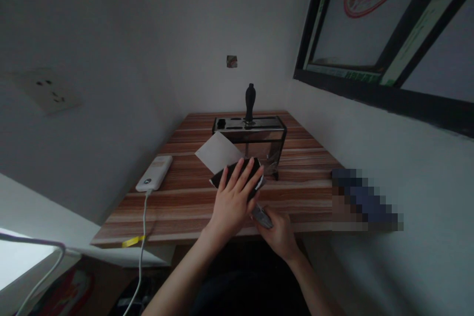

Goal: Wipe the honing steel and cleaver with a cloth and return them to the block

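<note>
My left hand (235, 197) lies flat with its fingers spread over a dark, flat piece with pale edges (218, 178). My right hand (278, 233) is closed around a crumpled, greyish piece that looks like plastic film (262, 216), just below the left hand. Behind the dark piece, a white sheet of paper (217, 152) lies tilted in front of a metal-topped stand (259, 123). A black handle (251, 101) rises upright from that stand. The left palm hides part of the dark piece, so whether it joins the film I cannot tell.
On the left of the wooden table (185, 207) lies a white power bank (154, 174) with a white cable (143, 227) hanging over the front edge. Yellow tape (132, 242) sticks near that edge. A blurred-out dark blue object (365, 197) is at the right, beside the wall.
</note>
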{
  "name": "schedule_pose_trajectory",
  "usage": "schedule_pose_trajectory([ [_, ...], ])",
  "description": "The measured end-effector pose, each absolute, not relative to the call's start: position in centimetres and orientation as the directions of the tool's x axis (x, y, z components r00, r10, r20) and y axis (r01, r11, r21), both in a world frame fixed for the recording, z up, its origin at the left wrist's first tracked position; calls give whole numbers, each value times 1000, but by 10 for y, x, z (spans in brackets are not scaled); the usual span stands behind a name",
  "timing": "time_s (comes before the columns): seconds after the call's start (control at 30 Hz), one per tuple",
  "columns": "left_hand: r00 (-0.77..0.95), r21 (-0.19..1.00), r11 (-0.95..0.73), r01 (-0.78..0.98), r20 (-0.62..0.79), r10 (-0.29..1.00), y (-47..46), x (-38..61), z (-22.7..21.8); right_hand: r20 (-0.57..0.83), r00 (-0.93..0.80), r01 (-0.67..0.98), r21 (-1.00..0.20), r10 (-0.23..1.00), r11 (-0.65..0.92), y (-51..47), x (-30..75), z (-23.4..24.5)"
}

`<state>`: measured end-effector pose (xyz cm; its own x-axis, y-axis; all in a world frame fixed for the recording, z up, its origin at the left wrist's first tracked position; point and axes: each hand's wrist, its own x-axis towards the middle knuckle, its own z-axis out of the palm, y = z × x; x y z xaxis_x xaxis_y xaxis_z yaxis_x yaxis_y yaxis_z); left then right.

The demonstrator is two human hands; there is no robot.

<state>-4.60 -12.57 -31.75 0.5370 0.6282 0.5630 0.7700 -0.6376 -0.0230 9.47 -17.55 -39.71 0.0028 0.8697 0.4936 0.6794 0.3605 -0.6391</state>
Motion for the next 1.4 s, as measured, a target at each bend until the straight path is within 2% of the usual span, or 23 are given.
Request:
schedule_pose_trajectory([
  [0.23,439,12,-565,825,615,655,-110,-58,-306,470,10,710,-624,882,325,-177,94,-398],
  [0.63,249,135,-485,864,723,644,-81,-88,-287,513,-30,734,-572,858,367,-178,93,-396],
  [0.97,144,252,-460,851,730,667,-67,-99,-274,476,-36,725,-593,879,351,-179,94,-398],
  [1.1,148,215,-434,875,735,662,-70,-93,-277,457,-33,699,-625,889,347,-179,94,-396],
  [1.4,309,75,-485,871,684,661,-91,-71,-304,432,-22,719,-620,902,314,-177,93,-396],
])
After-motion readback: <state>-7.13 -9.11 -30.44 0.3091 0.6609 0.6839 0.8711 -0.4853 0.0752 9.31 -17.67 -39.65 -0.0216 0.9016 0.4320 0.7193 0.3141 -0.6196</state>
